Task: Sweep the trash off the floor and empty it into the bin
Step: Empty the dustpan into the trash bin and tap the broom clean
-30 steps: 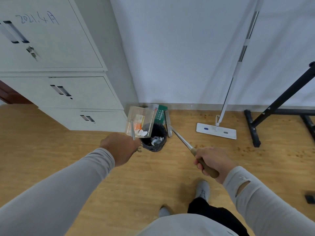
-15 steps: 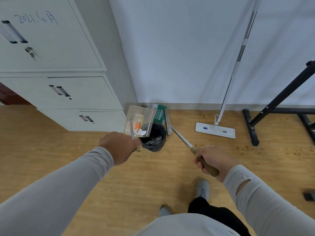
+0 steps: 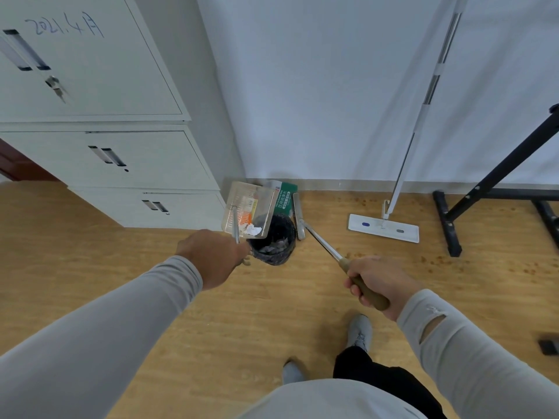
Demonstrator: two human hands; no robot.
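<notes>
Wood-effect flooring meets a white wall where a small black bin (image 3: 273, 243) stands; the clear dustpan (image 3: 248, 213) hangs tilted over its mouth, apparently so the crumpled trash (image 3: 253, 229) slides in. The left hand (image 3: 211, 257) grips the dustpan's handle, while the right hand (image 3: 378, 282) is wrapped round the broom (image 3: 320, 241) handle, its head parked just beside the bin

I log pale grey metal cabinet (image 3: 90, 122) at left against white wall (image 3: 317, 86), blue handwriting on its top door. Flat white mop (image 3: 383, 228) rests on wood floor (image 3: 211, 313), handle leaning up against wall. Black metal stand (image 3: 484, 189) at right, its feet on floor just beside mop head. Green-and-white carton (image 3: 286, 196) by skirting. Small dark object (image 3: 549, 346) at right edge; I cannot identify it.
</notes>
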